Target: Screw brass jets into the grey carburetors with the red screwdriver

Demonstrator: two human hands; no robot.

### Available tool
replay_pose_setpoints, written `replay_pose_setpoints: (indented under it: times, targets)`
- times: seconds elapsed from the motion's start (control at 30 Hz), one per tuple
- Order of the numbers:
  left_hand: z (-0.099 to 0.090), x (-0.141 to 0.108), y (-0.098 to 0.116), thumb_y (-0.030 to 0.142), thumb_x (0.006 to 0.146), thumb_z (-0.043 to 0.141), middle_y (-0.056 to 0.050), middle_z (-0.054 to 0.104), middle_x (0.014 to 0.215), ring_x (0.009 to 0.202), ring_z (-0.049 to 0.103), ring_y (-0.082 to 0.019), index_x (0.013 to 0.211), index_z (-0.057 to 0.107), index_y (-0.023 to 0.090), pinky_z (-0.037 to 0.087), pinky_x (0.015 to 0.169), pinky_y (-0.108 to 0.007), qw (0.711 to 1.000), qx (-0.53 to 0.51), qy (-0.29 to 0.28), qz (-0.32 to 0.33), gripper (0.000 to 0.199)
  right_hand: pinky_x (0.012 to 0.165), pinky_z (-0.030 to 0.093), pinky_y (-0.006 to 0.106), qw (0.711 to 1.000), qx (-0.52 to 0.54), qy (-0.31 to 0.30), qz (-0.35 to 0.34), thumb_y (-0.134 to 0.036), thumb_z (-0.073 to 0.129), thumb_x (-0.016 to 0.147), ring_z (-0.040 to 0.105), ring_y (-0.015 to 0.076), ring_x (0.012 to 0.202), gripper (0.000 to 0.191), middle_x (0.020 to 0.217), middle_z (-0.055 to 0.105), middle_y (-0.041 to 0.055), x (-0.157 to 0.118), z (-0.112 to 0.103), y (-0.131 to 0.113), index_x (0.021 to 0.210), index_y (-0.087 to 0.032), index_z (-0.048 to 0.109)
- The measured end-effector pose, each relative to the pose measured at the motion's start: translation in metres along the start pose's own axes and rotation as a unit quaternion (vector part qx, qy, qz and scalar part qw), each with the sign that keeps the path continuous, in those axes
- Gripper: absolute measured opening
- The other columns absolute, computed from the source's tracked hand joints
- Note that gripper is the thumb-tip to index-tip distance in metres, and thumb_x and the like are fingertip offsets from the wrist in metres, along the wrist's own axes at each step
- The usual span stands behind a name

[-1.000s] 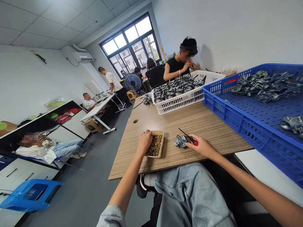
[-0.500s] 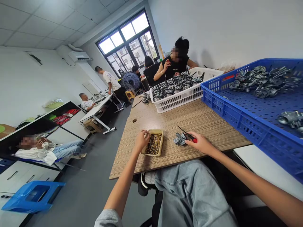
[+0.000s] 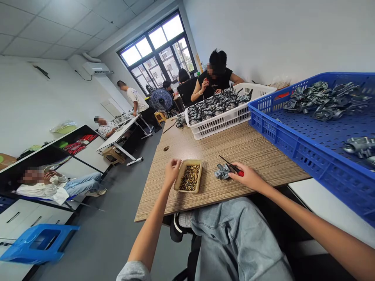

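**Finger Positions: Left Hand at Screw Tub, Right Hand on Screwdriver**

The left hand (image 3: 172,170) is hovering at the left rim of the beige tub (image 3: 199,178). Its thumb and index fingertips are meeting in a pinch; whether they are gripping a small part cannot be told at this scale. The loose brass-coloured screws (image 3: 190,177) are lying in the tub, just right of and below these fingertips.

The right hand (image 3: 251,178) is clamping the red-and-black screwdriver (image 3: 240,173), its fingers closing around the handle. The shaft is pointing away from the fingers, up and to the left. The right fingertips are also appearing to touch the right end of the grey metal casting (image 3: 222,172), which is lying on the wood-grain tabletop (image 3: 158,195) between the two hands, nearer the right.

Beyond the right fingers, the white slotted crate (image 3: 202,132) is holding many similar castings. To their right, the blue perforated crate (image 3: 288,142) is holding further loose castings (image 3: 328,101). Across the table, well beyond both hands, a co-worker's hand (image 3: 204,84) is gripping a red-handled tool.
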State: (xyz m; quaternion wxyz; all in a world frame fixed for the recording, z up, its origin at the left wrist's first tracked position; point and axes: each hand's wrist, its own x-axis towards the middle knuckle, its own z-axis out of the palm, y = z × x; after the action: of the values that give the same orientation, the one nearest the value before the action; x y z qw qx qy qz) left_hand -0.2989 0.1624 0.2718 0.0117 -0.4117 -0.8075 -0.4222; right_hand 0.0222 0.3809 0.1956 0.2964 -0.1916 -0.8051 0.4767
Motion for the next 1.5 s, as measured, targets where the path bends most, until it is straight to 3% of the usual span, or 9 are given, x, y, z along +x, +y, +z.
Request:
replay_pose_setpoints:
  times: [0.1,0.2,0.37,0.7,0.9,1.03,1.17,1.3,1.5]
  targets:
    - [-0.001,0.001,0.006,0.063,0.093,0.06,-0.012,0.078,0.1,0.074,0.067,-0.016,0.09,0.057,0.019,0.049,0.065,-0.027,0.985,-0.162,0.009,-0.063,0.044,0.084,0.055,0.037,1.0,-0.006,0.004,0.0,-0.054,0.071,0.084,0.072,0.0256,0.089,0.042,0.1,0.079,0.0056,0.0,0.001,0.003,0.113,-0.024,0.07]
    - [-0.001,-0.001,0.011,0.069,0.083,0.072,-0.009,0.076,0.092,0.067,0.063,-0.012,0.09,0.054,0.02,0.047,0.062,-0.024,0.949,-0.292,0.0,-0.117,0.053,0.085,0.056,0.037,1.0,-0.004,0.001,0.002,-0.054,0.071,0.085,0.072,0.026,0.091,0.041,0.102,0.078,0.0059,0.0,0.002,0.005,0.113,-0.024,0.069]
    - [0.004,-0.008,0.014,0.069,0.074,0.082,0.003,0.06,0.07,0.058,0.051,-0.008,0.086,0.054,0.021,0.04,0.056,-0.021,0.93,-0.339,-0.024,-0.142,0.058,0.082,0.056,0.037,1.0,-0.005,0.001,0.011,-0.056,0.072,0.085,0.072,0.0264,0.089,0.047,0.1,0.078,0.0062,0.0,0.001,0.006,0.118,-0.023,0.07]
    - [0.0,-0.007,0.019,0.057,0.084,0.08,-0.001,0.064,0.081,0.068,0.058,-0.01,0.089,0.061,0.02,0.051,0.067,-0.024,0.925,-0.366,-0.01,-0.097,0.042,0.081,0.056,0.037,1.0,-0.004,-0.003,0.021,-0.056,0.071,0.086,0.071,0.0259,0.084,0.045,0.098,0.079,0.0061,-0.003,0.0,0.001,0.117,-0.024,0.072]
    - [0.005,-0.019,0.016,0.05,0.088,0.075,-0.001,0.066,0.078,0.069,0.059,-0.015,0.089,0.064,0.02,0.048,0.065,-0.026,0.965,-0.243,-0.077,-0.053,0.032,0.089,0.057,0.041,0.999,-0.019,-0.003,0.04,-0.06,0.072,0.086,0.074,0.0305,0.093,0.047,0.099,0.079,0.0074,-0.005,-0.001,-0.004,0.116,-0.024,0.071]
    - [-0.001,-0.018,0.015,0.033,0.094,0.068,-0.003,0.071,0.083,0.071,0.061,-0.017,0.097,0.07,0.02,0.046,0.067,-0.029,0.988,-0.06,-0.14,0.024,0.014,0.093,0.057,0.043,0.999,-0.016,-0.014,0.049,-0.063,0.071,0.087,0.074,0.0327,0.101,0.049,0.108,0.08,0.0094,-0.006,0.0,-0.002,0.119,-0.025,0.07]
    - [-0.004,-0.004,0.019,0.018,0.094,0.06,-0.006,0.075,0.097,0.083,0.065,-0.02,0.104,0.072,0.019,0.05,0.079,-0.033,0.962,0.078,-0.242,0.101,0.015,0.083,0.059,0.04,0.997,-0.03,-0.022,0.073,-0.065,0.072,0.087,0.073,0.0287,0.089,0.054,0.101,0.079,0.0078,-0.006,-0.003,-0.002,0.121,-0.024,0.069]
    - [0.004,0.008,0.026,0.017,0.096,0.058,-0.007,0.076,0.11,0.097,0.068,-0.022,0.111,0.073,0.021,0.051,0.089,-0.036,0.92,0.128,-0.348,0.129,0.022,0.074,0.058,0.033,0.993,-0.063,-0.045,0.094,-0.062,0.072,0.09,0.071,0.0235,0.081,0.052,0.093,0.076,0.0035,-0.008,-0.008,-0.009,0.125,-0.024,0.07]
    - [0.009,0.011,0.025,0.019,0.1,0.053,-0.007,0.072,0.112,0.099,0.067,-0.022,0.106,0.072,0.021,0.05,0.084,-0.034,0.901,0.158,-0.375,0.151,0.019,0.076,0.06,0.032,0.988,-0.091,-0.033,0.123,-0.059,0.074,0.09,0.074,0.0255,0.09,0.051,0.105,0.078,0.0043,-0.012,-0.012,-0.009,0.129,-0.027,0.071]
